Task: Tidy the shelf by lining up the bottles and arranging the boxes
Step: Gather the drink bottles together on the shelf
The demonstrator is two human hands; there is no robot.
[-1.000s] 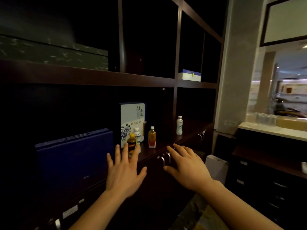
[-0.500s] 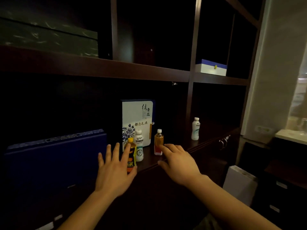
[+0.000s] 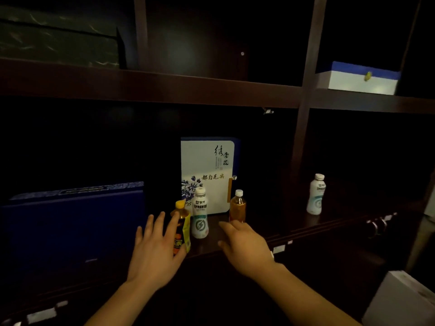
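On the dark wooden shelf, three bottles are grouped near the middle and a fourth is set well apart to the right. The left hand is held open with its fingers straight and spread, and nothing is gripped by it; the yellow-capped bottle is seen just right of its index finger, in the gap between that finger and the thumb, though whether the bottle is touched cannot be told. Just to the right of that bottle, and slightly farther back, a white bottle is stood upright. The right hand is stretched forward with its fingers loosely extended and nothing held; its fingertips are placed at the foot of the amber bottle, and contact cannot be made out. Behind the three bottles a white-and-blue box is stood upright on end. The second white bottle is found far to the right, beyond the upright post, well apart from both hands. To the left of the left hand a dark blue box is laid on its long edge. On the upper level a blue-lidded white box is placed at the right and a dark green box at the left.
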